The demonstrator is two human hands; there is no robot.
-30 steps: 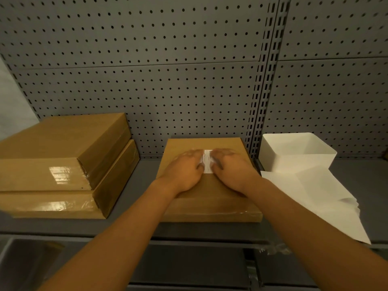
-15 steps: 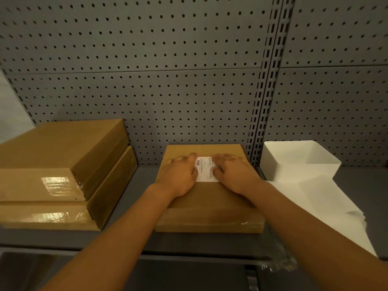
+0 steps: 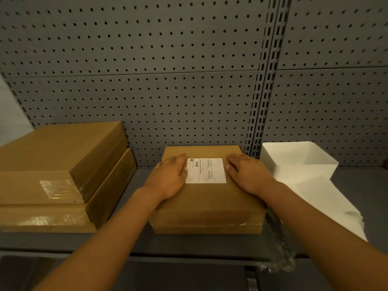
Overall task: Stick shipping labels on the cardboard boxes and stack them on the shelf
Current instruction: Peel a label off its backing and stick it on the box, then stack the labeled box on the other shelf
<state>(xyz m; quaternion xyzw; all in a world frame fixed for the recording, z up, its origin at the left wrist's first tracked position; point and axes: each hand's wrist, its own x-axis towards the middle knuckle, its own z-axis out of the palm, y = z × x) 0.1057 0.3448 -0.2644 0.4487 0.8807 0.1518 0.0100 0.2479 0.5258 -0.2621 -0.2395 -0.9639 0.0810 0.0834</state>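
A flat cardboard box (image 3: 207, 202) lies on the grey shelf (image 3: 136, 242) in the middle of the view. A white shipping label (image 3: 206, 170) with a barcode and print sits flat on its top. My left hand (image 3: 170, 177) presses flat on the box top along the label's left edge. My right hand (image 3: 246, 172) lies flat on the box just right of the label, fingers straight. To the left, a stack of two cardboard boxes (image 3: 60, 175) stands on the same shelf, the upper one turned slightly.
A white open bin (image 3: 298, 159) stands at the right against the grey pegboard back wall (image 3: 147, 80). White paper sheets (image 3: 327, 202) spread in front of it. Crumpled clear plastic film (image 3: 279, 248) hangs over the shelf's front edge. A lower shelf shows below.
Both hands have slid apart from the label's middle to its sides, so the whole label now shows. The camera has tilted slightly.
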